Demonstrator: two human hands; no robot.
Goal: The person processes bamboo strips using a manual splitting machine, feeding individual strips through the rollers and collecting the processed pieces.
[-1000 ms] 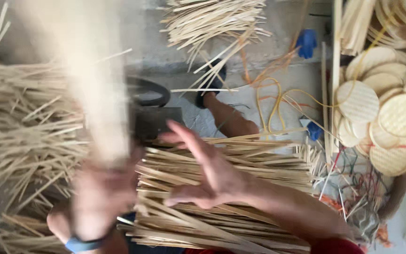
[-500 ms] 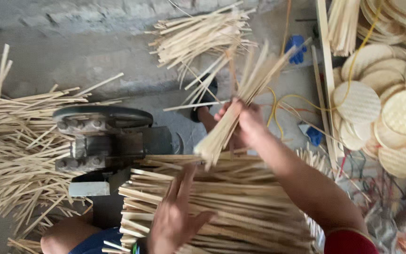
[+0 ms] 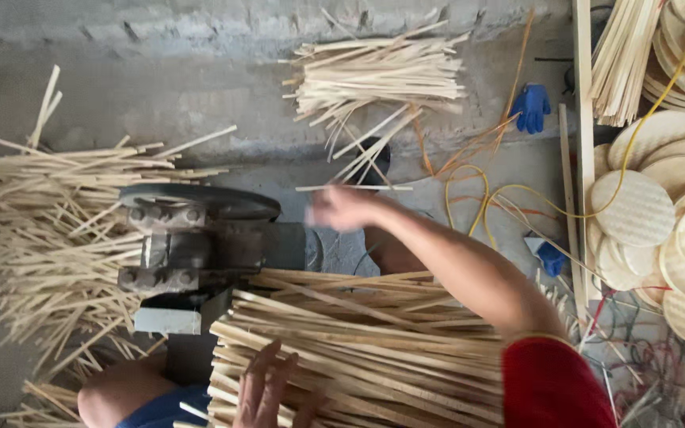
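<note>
A thick stack of bamboo strips (image 3: 374,349) lies across my lap. My left hand (image 3: 267,388) rests on its near end with the fingers spread, holding nothing. My right hand (image 3: 342,208), blurred by motion, is stretched out over the floor beside a dark metal machine (image 3: 200,238); I see nothing in it. A single thin strip (image 3: 354,188) lies just beyond its fingers. Farther off, a loose heap of strips (image 3: 374,71) sits by the wall.
A big scattered pile of strips (image 3: 49,230) covers the floor at left. Round woven discs (image 3: 636,210) are stacked at right behind a long wooden slat (image 3: 583,119). A blue glove (image 3: 530,107), orange and yellow cords (image 3: 477,190) lie nearby.
Half a second ago my right hand held up a bundle of strips; the bundle is gone from it and the hand has swung left toward the machine. My left hand stays on the stack.
</note>
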